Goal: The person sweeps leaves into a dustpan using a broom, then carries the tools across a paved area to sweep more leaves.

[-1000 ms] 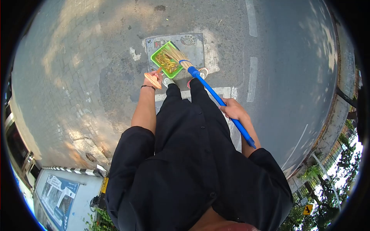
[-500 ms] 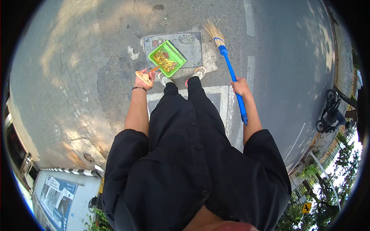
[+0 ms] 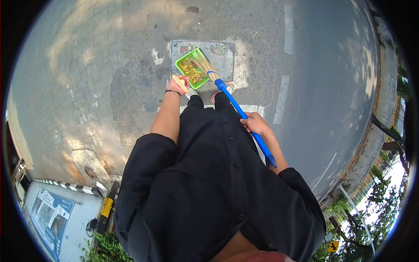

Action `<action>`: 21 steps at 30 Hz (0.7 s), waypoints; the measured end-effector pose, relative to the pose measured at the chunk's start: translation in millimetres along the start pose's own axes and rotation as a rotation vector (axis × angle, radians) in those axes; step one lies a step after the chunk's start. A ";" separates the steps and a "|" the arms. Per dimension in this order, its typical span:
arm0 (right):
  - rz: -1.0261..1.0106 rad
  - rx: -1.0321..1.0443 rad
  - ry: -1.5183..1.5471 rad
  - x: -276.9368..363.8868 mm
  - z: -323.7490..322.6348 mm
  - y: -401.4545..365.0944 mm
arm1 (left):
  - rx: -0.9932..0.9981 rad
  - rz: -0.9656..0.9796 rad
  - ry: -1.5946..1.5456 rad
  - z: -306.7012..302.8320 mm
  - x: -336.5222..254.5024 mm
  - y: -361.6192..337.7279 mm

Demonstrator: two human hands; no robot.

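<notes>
My left hand (image 3: 180, 84) grips the light wooden handle of a green dustpan (image 3: 178, 62), held just in front of my feet. Yellow and brown fallen leaves (image 3: 192, 71) lie in the pan. In my right hand (image 3: 256, 124) is the blue shaft of a broom (image 3: 238, 106), slanting across in front of my right leg. Its straw bristles (image 3: 203, 64) overlap the right side of the dustpan and cover part of it. Both hands are closed around their handles.
Under the dustpan is a grey square cover plate (image 3: 227, 65) in the asphalt. White lane marks (image 3: 282, 98) run along the road at right, with a kerb (image 3: 364, 144) beyond. Paving blocks (image 3: 83, 83) spread at left. A black-and-yellow barrier (image 3: 106, 207) stands behind left.
The broom has swung left, its bristles moving from beside the cover plate to over the dustpan. My right hand has come down and inward; my left hand has shifted slightly right in view.
</notes>
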State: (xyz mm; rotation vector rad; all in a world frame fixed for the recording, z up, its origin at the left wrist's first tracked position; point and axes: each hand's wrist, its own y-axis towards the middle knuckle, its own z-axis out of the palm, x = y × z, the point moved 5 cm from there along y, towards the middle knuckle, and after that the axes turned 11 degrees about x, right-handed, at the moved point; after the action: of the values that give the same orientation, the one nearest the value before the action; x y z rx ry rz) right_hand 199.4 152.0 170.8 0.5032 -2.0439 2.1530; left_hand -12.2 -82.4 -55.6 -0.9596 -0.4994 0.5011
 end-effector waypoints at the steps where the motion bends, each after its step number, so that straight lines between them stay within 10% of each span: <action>1: 0.002 0.041 -0.009 4.4 3.5 -4.1 | 0.010 -0.030 0.003 -6.9 -2.9 11.5; 12: -0.116 -0.148 -0.199 103.0 -2.0 -42.7 | 0.100 -0.046 -0.055 -13.4 -36.9 -33.2; 21: -0.129 -0.326 -0.235 205.2 -127.5 -2.0 | 0.167 0.156 -0.168 13.2 -84.6 -64.4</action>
State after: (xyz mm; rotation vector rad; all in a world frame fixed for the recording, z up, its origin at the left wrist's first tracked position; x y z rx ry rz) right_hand -11.1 250.9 236.2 0.8454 -2.3487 1.7110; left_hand -74.6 -155.9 -8.8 -0.8027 -0.5267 0.7565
